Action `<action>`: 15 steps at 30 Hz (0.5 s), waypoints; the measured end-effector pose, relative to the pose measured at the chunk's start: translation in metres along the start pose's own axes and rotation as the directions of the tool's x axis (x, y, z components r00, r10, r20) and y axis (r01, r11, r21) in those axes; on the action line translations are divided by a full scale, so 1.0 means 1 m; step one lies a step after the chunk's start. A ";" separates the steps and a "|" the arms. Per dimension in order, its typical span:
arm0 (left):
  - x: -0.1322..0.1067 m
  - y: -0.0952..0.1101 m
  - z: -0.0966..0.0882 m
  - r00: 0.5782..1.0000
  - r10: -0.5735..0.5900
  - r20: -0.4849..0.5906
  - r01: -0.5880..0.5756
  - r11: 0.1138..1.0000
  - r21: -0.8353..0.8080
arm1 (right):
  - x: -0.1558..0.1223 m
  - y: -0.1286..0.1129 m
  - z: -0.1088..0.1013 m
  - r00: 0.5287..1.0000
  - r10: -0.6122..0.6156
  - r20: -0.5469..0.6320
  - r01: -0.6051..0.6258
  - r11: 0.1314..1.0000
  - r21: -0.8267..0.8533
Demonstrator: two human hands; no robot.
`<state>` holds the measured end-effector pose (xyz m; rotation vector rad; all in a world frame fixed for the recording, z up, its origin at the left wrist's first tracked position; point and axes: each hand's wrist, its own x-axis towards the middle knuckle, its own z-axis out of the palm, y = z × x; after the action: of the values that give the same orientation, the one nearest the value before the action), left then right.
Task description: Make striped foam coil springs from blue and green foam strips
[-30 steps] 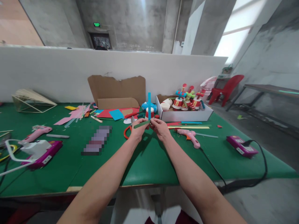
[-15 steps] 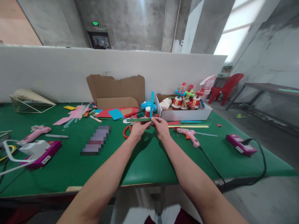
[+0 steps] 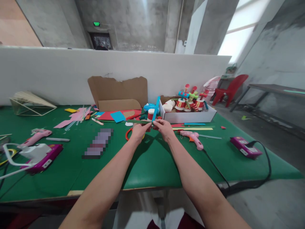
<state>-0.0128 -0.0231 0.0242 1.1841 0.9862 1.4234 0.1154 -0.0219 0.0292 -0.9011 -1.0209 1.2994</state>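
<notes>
My left hand (image 3: 139, 132) and my right hand (image 3: 164, 128) meet just above the table, thumbs and fingers pinched. A blue paper strip (image 3: 156, 108) rises from my right fingertips, tilted a little to the right. From the left fingertips a dark green paper strip (image 3: 135, 121) sticks out to the left, nearly level. The two strips come together at the fingertips; whether they are stuck to each other cannot be seen. Partly hidden behind my left hand lie scissors with orange handles (image 3: 127, 135). A red and white paper cup (image 3: 151, 114) stands just beyond the hands.
Right of my hands lies a pink glue gun (image 3: 194, 139), its cable running off the front edge. A white box (image 3: 190, 118) behind holds several paper-cup figures. Left are another glue gun (image 3: 35, 138), a purple power strip (image 3: 49, 159) and coloured paper scraps (image 3: 75, 116).
The blue strip has tipped from almost upright to a slant towards the right. Both hands have shifted slightly left, still pinching the strips.
</notes>
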 end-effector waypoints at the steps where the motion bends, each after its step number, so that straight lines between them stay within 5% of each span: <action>1: 0.000 0.002 0.000 1.000 -0.006 0.009 0.006 1.000 0.019 | 0.000 0.000 -0.001 1.000 -0.008 0.006 0.008 1.000 -0.024; 10: 0.000 0.010 -0.003 0.999 -0.048 -0.013 0.047 0.996 -0.082 | 0.000 -0.001 0.001 0.986 0.157 -0.052 -0.149 0.981 0.125; 15: -0.001 0.008 -0.002 0.996 -0.082 0.030 0.085 0.992 -0.094 | 0.001 0.002 0.003 0.984 0.144 -0.105 -0.125 0.978 0.168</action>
<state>-0.0165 -0.0256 0.0315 1.0768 0.9290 1.3707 0.1121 -0.0206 0.0287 -0.9233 -0.7630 1.4041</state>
